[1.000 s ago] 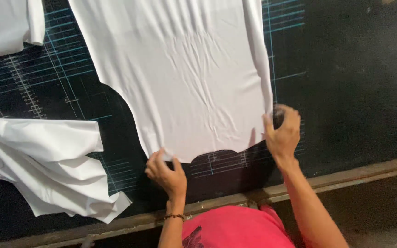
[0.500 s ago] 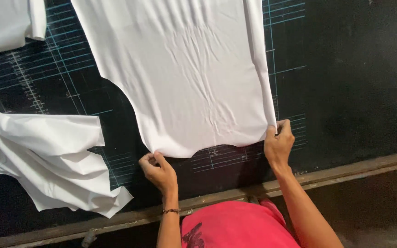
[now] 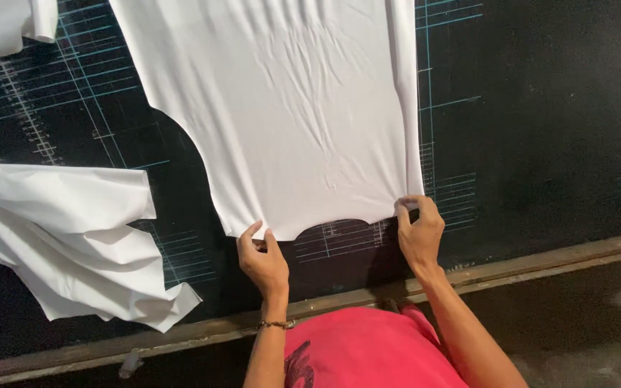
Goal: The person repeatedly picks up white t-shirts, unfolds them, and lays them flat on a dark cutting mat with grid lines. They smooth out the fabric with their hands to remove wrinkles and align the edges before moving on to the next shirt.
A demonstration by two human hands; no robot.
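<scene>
Hands pinched the near corners of a white cut fabric panel [image 3: 282, 122] on the dark gridded desk [image 3: 540, 108].
Left hand [image 3: 264, 259] gripped one shoulder tip, right hand [image 3: 420, 233] the other, beside the curved neckline; the panel lay flat toward the desk's near edge, crumpled white cloth [image 3: 66, 237] lying apart at the left edge.

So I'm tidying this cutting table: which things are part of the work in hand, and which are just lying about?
In hand:
- white cut fabric panel, pinched at its near corners
- left hand
- right hand
- black gridded table

Lying about:
- crumpled white fabric
- white fabric piece
</scene>
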